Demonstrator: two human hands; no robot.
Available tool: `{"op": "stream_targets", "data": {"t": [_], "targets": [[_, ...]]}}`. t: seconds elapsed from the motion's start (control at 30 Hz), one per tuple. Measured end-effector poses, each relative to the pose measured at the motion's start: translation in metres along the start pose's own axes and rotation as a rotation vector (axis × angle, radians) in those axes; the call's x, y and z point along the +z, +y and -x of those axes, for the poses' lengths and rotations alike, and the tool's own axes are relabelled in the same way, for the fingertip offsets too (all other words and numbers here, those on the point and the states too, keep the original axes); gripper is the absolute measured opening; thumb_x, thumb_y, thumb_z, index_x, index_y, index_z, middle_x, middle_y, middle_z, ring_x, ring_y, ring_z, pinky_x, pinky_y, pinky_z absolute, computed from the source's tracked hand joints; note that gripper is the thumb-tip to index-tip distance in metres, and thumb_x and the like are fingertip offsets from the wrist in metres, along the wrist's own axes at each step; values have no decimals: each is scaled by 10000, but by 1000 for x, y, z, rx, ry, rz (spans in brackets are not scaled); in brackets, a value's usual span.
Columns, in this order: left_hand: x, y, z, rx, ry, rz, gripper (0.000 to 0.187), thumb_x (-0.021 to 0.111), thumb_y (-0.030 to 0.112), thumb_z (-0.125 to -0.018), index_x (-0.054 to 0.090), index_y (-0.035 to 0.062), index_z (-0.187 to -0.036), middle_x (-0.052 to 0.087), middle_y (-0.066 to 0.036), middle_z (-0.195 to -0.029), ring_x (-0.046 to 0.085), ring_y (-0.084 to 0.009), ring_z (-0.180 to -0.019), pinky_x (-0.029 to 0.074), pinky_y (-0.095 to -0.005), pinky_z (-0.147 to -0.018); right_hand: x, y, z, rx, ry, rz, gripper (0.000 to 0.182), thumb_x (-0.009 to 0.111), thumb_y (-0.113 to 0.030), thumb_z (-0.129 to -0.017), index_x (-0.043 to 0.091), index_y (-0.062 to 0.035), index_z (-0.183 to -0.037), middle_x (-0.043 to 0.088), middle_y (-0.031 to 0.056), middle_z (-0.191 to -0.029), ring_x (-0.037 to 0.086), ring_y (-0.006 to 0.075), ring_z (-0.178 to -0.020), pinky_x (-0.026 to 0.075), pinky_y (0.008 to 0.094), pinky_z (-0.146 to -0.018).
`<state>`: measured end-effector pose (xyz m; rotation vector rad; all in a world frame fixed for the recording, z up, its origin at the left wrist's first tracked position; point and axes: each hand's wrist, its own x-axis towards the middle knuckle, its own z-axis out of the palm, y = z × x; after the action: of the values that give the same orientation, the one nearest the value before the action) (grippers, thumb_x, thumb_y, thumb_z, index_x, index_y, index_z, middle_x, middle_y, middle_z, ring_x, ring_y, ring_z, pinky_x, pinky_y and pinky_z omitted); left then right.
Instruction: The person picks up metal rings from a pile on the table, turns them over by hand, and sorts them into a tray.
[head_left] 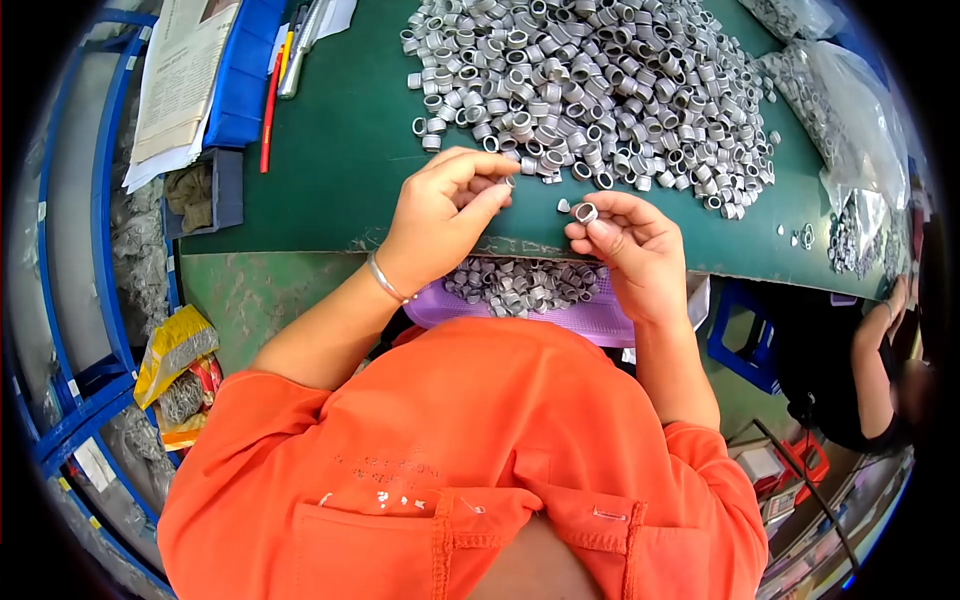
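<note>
A big heap of small grey metal rings (600,85) covers the green table (340,150). My left hand (445,215) is curled at the heap's near edge, its fingertips pinched on what looks like a ring. My right hand (630,245) holds one grey ring (585,212) between thumb and fingers, close to the left hand. Below the table edge, a purple tray (600,318) on my lap carries several more rings (520,285).
Clear plastic bags of rings (850,120) lie at the table's right. A blue bin with papers (215,70) and pens (275,90) sits at the left. A blue rack (70,300) stands on the left. Another person's arm (875,370) is at the right.
</note>
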<state>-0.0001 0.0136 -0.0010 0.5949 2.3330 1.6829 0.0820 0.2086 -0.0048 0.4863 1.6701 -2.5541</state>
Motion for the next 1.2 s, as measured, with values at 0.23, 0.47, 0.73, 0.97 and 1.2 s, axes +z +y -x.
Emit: {"op": "stream_targets", "data": {"t": [0.23,0.47,0.73,0.97,1.2], "targets": [[2,13,12,-491,-274,694,213,583,7,-851,563,-54,-1055,624,-108,-937,628,-150,-817,525,-253,-721,-4,0,0,156,-92,-304,202,593,-6,-845,582,56,-1037,647,145,-910,663,197,-778,571,273,-666],[8,8,15,-518,-272,964,225,627,-29,-806,552,-26,-1018,607,-118,-1008,601,-135,-817,520,-260,-723,-5,0,1,178,-115,-346,200,591,-22,-851,584,65,-1032,648,149,-910,665,193,-759,574,268,-650],[15,7,19,-299,-224,786,232,624,-60,-790,556,-23,-1009,591,-111,-1055,583,-135,-870,498,-266,-779,0,3,4,147,-129,-290,217,597,13,-837,580,56,-1049,645,147,-923,662,199,-784,574,283,-676],[15,12,20,-316,-187,789,232,597,-89,-796,547,-31,-1015,604,-137,-1014,602,-169,-878,505,-275,-782,3,6,6,124,-203,-350,236,588,48,-828,569,45,-1064,639,152,-935,659,209,-809,571,294,-700],[5,14,20,-335,-269,793,172,566,-102,-812,585,-47,-974,609,-177,-1037,623,-202,-879,528,-310,-791,2,9,11,-130,-304,-199,147,571,137,-770,627,35,-860,604,134,-934,622,212,-845,526,308,-774]]}}
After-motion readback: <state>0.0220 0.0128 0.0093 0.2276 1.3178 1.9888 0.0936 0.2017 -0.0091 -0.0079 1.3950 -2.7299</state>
